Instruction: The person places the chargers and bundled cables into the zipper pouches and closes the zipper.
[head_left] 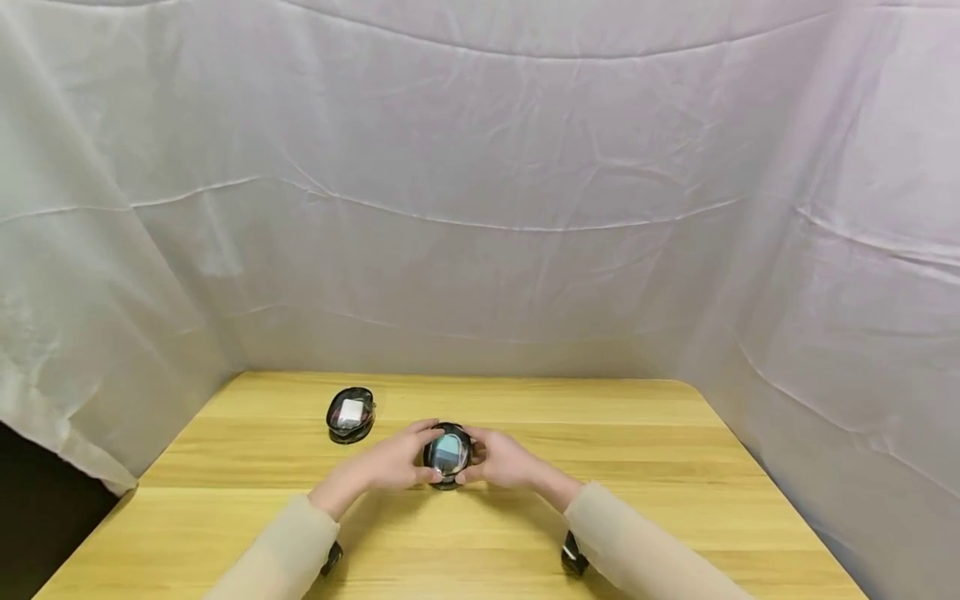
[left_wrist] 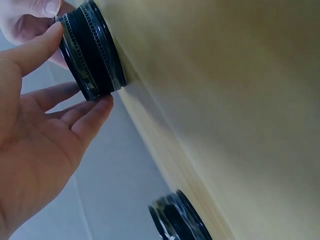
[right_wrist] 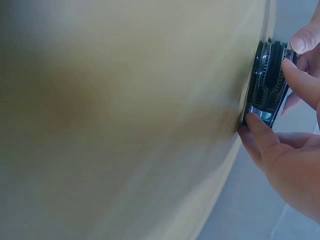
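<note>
A small round zip pouch point(head_left: 447, 452) with black trim and a clear top stands in the middle of the table; something teal and dark blue shows through its top. My left hand point(head_left: 396, 461) grips its left side, thumb at the near edge and fingers at the far side. Opposite it, my right hand point(head_left: 504, 461) holds the right side the same way. Zip teeth run round the black side wall point(left_wrist: 92, 50) in the left wrist view. From the right wrist view, the pouch point(right_wrist: 270, 75) appears low against the tabletop, with fingertips near its base.
A second black-trimmed clear pouch point(head_left: 351, 413) with a white square inside lies farther back on the left. The wooden table point(head_left: 600, 433) has pale cloth point(head_left: 480, 275) hanging behind it and along both sides. Dark wrist devices point(head_left: 573, 554) sit under the sleeves.
</note>
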